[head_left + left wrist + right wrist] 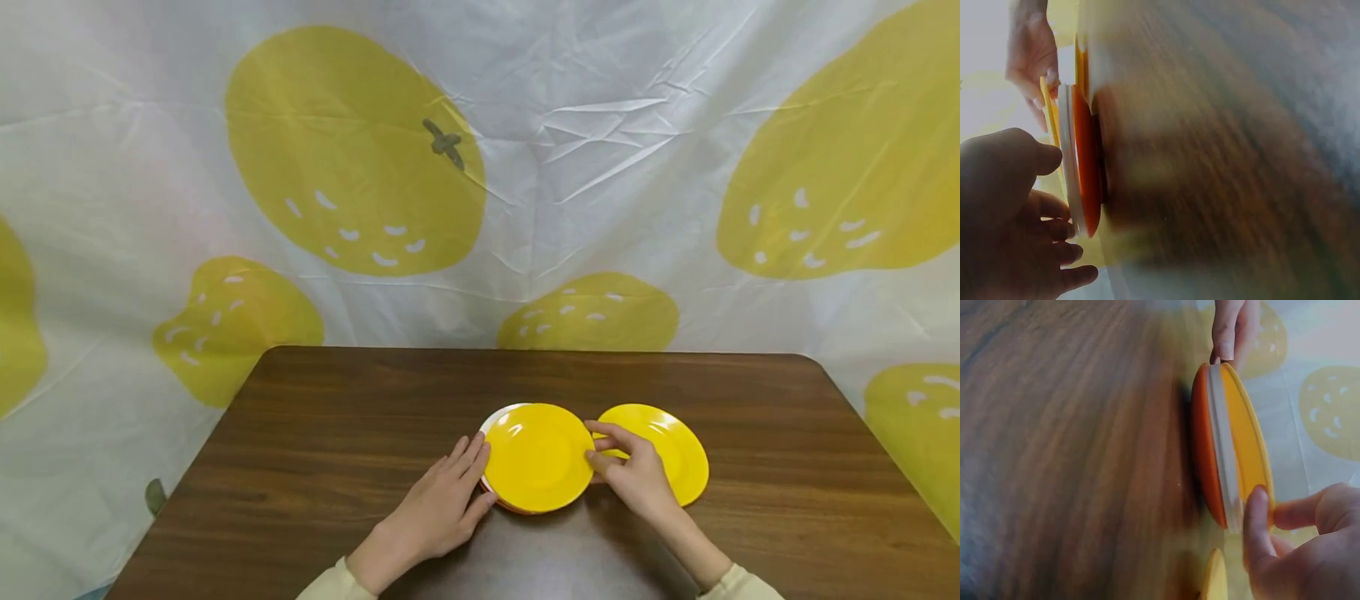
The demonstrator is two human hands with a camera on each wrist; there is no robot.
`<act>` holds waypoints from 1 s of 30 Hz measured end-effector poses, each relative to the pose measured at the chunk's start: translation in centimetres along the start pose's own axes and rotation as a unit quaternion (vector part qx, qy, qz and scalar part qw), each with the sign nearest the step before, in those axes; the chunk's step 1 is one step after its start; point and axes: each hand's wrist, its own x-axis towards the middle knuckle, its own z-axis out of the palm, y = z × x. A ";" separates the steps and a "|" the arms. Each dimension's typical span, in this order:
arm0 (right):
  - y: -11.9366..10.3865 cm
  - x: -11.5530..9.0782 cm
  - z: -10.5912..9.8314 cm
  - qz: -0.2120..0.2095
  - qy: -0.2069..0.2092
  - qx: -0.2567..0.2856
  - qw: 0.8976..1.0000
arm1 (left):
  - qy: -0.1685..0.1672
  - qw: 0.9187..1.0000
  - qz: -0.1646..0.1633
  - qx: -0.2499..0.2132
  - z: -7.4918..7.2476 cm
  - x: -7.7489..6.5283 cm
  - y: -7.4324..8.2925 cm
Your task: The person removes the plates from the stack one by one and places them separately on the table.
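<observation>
A yellow plate (538,458) tops a small stack, tilted up on its right side. Under it are a white plate (1222,444) and an orange plate (1204,450), seen edge-on in both wrist views. My right hand (637,475) pinches the top yellow plate's right rim between thumb and fingers. At the stack's left side, my left hand (442,500) touches the rims with fingers mostly straight. Another yellow plate (686,462) lies on the table to the right, partly behind my right hand.
The brown wooden table (360,408) has rounded far corners. Behind it hangs a white curtain (585,183) printed with big yellow fruit. Bare wood shows left of the stack.
</observation>
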 end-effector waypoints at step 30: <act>2.2 -0.8 -6.3 0.033 0.114 0.038 0.992 | 0.017 1.000 0.019 0.003 0.6 -0.1 0.1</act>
